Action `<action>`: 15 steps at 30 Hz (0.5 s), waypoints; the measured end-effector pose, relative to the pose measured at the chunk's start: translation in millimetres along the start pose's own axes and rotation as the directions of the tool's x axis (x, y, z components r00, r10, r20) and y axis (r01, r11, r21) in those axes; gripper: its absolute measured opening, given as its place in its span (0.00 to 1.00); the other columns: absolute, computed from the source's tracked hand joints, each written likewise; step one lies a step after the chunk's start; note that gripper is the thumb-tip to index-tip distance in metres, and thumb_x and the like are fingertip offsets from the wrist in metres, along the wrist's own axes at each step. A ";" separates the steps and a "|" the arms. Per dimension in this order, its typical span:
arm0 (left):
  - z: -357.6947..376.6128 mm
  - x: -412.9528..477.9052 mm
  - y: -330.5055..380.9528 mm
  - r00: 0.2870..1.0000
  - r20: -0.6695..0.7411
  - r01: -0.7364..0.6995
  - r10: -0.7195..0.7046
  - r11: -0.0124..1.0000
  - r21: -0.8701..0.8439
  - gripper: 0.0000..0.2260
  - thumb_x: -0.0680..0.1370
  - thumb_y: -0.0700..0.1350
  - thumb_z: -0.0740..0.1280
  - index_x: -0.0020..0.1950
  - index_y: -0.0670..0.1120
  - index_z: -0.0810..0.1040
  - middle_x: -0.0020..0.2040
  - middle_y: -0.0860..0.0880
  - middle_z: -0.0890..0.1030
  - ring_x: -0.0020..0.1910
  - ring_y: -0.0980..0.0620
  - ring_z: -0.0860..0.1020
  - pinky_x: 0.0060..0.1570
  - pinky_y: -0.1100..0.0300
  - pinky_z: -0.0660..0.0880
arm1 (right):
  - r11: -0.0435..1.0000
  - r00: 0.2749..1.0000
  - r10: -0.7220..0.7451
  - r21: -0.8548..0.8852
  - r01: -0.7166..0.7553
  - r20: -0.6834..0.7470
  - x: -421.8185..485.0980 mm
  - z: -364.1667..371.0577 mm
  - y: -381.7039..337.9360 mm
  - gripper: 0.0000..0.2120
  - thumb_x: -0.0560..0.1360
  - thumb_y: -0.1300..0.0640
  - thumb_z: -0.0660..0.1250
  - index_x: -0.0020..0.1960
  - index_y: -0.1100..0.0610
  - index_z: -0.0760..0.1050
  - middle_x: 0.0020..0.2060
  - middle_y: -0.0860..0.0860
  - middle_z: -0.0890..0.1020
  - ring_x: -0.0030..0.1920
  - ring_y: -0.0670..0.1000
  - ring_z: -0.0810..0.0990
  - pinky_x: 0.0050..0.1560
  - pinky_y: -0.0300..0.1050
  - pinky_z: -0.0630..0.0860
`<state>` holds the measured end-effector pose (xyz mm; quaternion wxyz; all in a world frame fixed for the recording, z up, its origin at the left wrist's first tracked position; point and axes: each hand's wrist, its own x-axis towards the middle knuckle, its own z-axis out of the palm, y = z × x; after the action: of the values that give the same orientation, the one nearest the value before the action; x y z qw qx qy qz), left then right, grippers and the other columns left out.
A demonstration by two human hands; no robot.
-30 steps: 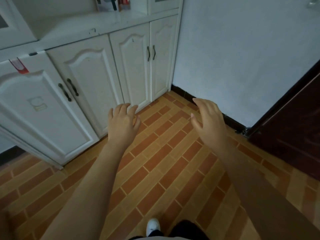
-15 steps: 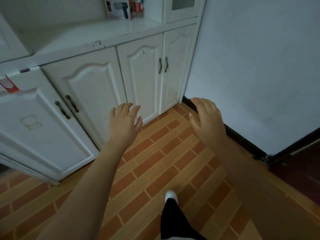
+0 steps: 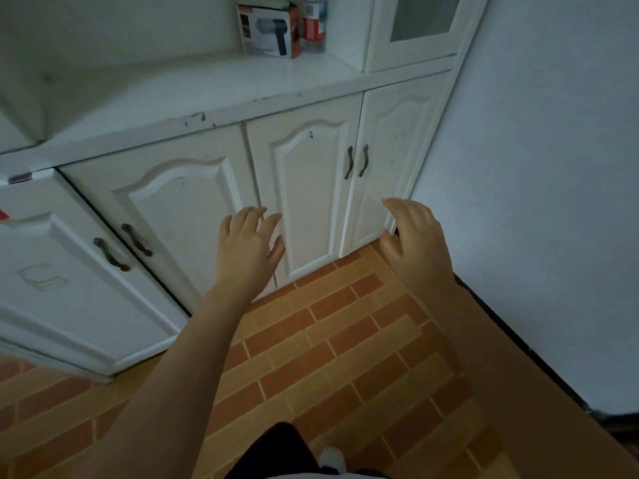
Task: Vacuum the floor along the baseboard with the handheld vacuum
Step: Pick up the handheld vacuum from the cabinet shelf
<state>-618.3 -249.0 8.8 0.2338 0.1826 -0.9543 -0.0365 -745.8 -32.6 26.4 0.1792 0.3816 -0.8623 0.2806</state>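
Note:
A cardboard box (image 3: 268, 29) printed with a picture of a handheld vacuum stands at the back of the white countertop (image 3: 193, 88). No vacuum itself is in sight. My left hand (image 3: 250, 248) and my right hand (image 3: 413, 238) are stretched out in front of the lower cabinet doors, fingers spread and relaxed, holding nothing. A dark baseboard (image 3: 518, 344) runs along the foot of the white wall on the right, meeting the brick-patterned tile floor (image 3: 328, 340).
White cabinet doors (image 3: 311, 188) with dark handles line the front. A red and white can (image 3: 314, 27) stands beside the box. A glass-fronted upper cabinet (image 3: 415, 29) sits at the right. My dark trouser leg and white shoe (image 3: 332, 459) show below.
The view has tilted up and closer to the cabinets, bringing the countertop and box into sight. Both hands have risen with it, staying empty. The dark door at right has left the view.

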 end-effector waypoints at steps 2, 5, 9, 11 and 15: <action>5.7 17.8 -6.8 1.000 -0.008 0.022 -0.022 1.000 0.005 0.15 0.75 0.43 0.68 0.60 0.41 0.77 0.59 0.37 0.78 0.60 0.37 0.74 0.60 0.38 0.68 | 0.999 0.999 -0.049 0.008 0.050 -0.014 19.8 10.1 8.0 0.21 0.75 0.53 0.56 0.63 0.64 0.74 0.57 0.59 0.79 0.58 0.59 0.76 0.56 0.53 0.72; 14.7 41.1 -14.7 0.999 -0.026 0.028 -0.027 0.999 0.027 0.15 0.76 0.44 0.65 0.60 0.41 0.77 0.59 0.38 0.78 0.61 0.38 0.74 0.60 0.38 0.68 | 0.997 0.998 -0.061 0.044 0.062 -0.022 46.0 28.1 19.2 0.21 0.76 0.53 0.56 0.63 0.63 0.73 0.58 0.58 0.79 0.59 0.58 0.75 0.57 0.51 0.71; 31.6 76.8 -30.8 0.998 -0.036 0.044 -0.043 0.999 0.015 0.15 0.76 0.44 0.67 0.62 0.42 0.76 0.61 0.39 0.77 0.63 0.38 0.73 0.63 0.38 0.65 | 0.993 0.994 -0.103 0.055 0.105 -0.034 86.3 56.8 30.4 0.21 0.76 0.54 0.56 0.62 0.64 0.74 0.58 0.58 0.79 0.59 0.59 0.76 0.58 0.52 0.71; 41.6 101.1 -40.2 0.998 -0.047 0.047 -0.046 0.999 0.016 0.16 0.76 0.44 0.67 0.62 0.42 0.76 0.61 0.38 0.77 0.63 0.38 0.72 0.63 0.38 0.65 | 0.991 0.993 -0.118 0.058 0.119 -0.029 111.7 73.0 36.1 0.20 0.76 0.54 0.56 0.62 0.64 0.74 0.57 0.59 0.80 0.59 0.60 0.76 0.58 0.55 0.73; 56.9 158.1 -57.8 0.997 -0.047 0.053 -0.053 0.999 0.006 0.18 0.77 0.50 0.58 0.61 0.43 0.77 0.62 0.38 0.76 0.63 0.39 0.72 0.62 0.38 0.67 | 0.988 0.989 -0.145 0.049 0.145 -0.020 168.6 102.2 44.4 0.20 0.76 0.55 0.57 0.62 0.65 0.74 0.57 0.59 0.80 0.59 0.59 0.77 0.59 0.55 0.73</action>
<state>-755.5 -361.6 17.7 0.2544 0.2096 -0.9435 -0.0350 -897.8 -165.6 19.6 0.1963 0.4454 -0.8235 0.2915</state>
